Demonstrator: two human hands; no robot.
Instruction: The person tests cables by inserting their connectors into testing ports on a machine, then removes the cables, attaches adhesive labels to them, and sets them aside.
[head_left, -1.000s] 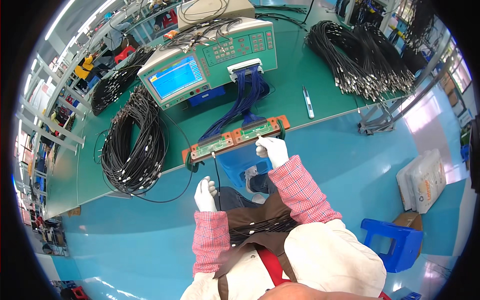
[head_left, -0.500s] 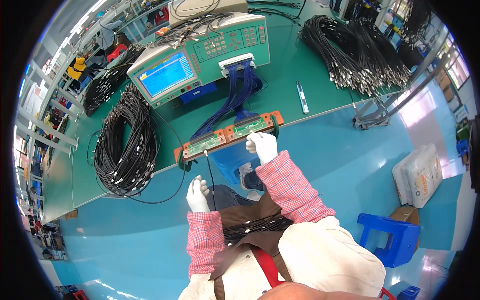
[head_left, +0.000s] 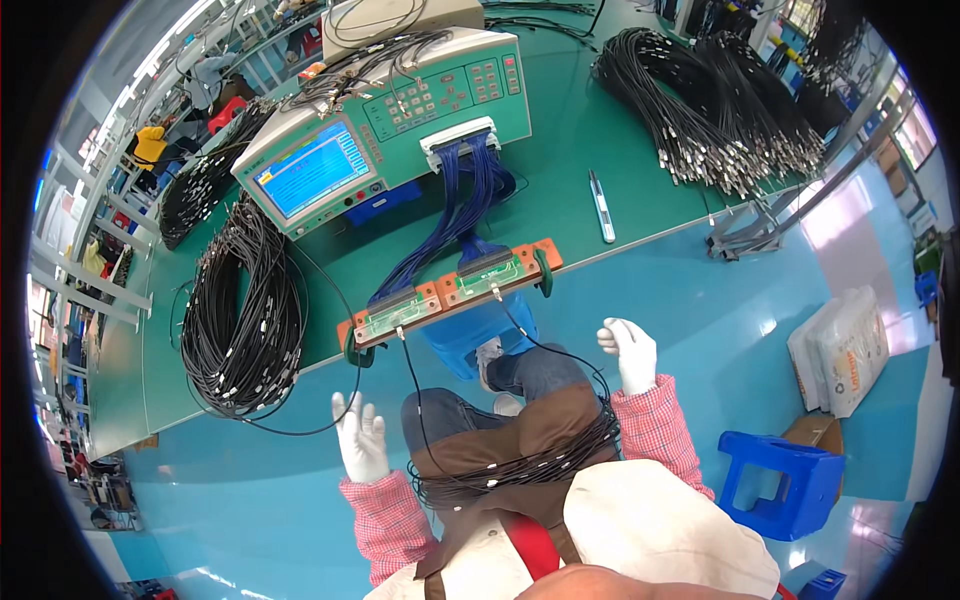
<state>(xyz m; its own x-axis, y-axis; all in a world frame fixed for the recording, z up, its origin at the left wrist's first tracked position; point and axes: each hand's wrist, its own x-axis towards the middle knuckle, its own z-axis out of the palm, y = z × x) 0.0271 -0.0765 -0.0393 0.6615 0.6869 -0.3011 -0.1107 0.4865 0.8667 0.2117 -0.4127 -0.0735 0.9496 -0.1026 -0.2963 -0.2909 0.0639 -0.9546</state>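
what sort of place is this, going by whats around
Probably a factory workshop dealing with cables. Large bundles of black cables lie on a long green bench, and an electronic machine with a lit screen is wired to small circuit boards at the bench's edge.

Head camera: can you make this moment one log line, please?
left hand: open, apart from fixture | right hand: half-open, right of fixture | fixture: two cables attached | tester: screen lit
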